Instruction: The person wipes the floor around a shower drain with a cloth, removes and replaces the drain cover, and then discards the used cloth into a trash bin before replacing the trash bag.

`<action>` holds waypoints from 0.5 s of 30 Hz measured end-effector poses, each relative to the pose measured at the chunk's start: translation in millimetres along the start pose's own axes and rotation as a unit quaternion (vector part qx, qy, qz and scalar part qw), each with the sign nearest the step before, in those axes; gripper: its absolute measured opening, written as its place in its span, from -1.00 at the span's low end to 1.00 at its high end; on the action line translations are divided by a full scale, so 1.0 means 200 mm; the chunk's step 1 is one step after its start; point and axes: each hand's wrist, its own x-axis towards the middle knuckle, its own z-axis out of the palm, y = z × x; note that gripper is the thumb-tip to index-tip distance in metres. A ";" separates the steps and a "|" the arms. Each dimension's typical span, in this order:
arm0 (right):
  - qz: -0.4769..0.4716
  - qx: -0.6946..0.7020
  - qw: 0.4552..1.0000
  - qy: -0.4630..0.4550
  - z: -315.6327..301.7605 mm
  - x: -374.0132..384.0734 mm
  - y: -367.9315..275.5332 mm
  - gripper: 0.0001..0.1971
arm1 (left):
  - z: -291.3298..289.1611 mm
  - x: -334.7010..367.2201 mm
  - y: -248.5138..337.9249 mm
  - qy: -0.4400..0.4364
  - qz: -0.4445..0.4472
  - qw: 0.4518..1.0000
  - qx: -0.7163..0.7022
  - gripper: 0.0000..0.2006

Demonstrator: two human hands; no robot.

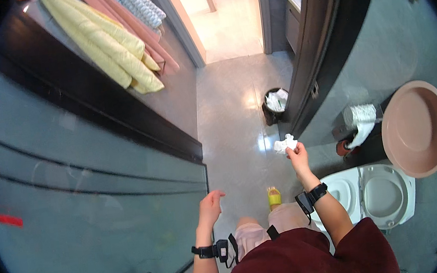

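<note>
A crumpled white tissue (pixel 285 144) is pinched between the thumb and fingers of my right hand (pixel 298 159), which is held out over the grey floor. My left hand (pixel 211 210) hangs beside the frosted glass door, holding nothing, with its fingers loosely extended. Ahead of my right hand stands a black trash bin (pixel 271 115) with white crumpled tissues (pixel 277 100) inside. To the right, a toilet paper roll (pixel 361 114) hangs on the wall with a loose end trailing down.
The toilet (pixel 407 203) has its lid raised, at my right. A pink basin (pixel 415 134) is above it. Frosted glass panels (pixel 95 229) in a dark frame line the left. Towels (pixel 107 44) hang at upper left. A doorway (pixel 228 23) leads to a bright room.
</note>
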 end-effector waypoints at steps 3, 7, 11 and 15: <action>-0.024 -0.049 0.998 0.026 0.12 0.33 0.10 -0.81 | -0.11 0.20 0.07 0.031 -0.013 0.999 -0.024 -0.62; -0.031 -0.147 0.981 0.122 0.15 0.76 0.22 -0.80 | -0.18 0.55 0.07 0.007 -0.036 0.999 -0.014 -0.61; -0.007 -0.058 0.992 0.115 0.42 1.06 0.13 -0.83 | -0.39 1.00 0.08 0.013 0.005 1.000 0.026 -0.62; 0.063 -0.114 0.974 0.184 0.42 1.24 0.10 -0.77 | -0.46 1.57 0.26 -0.046 0.028 0.997 0.052 -0.64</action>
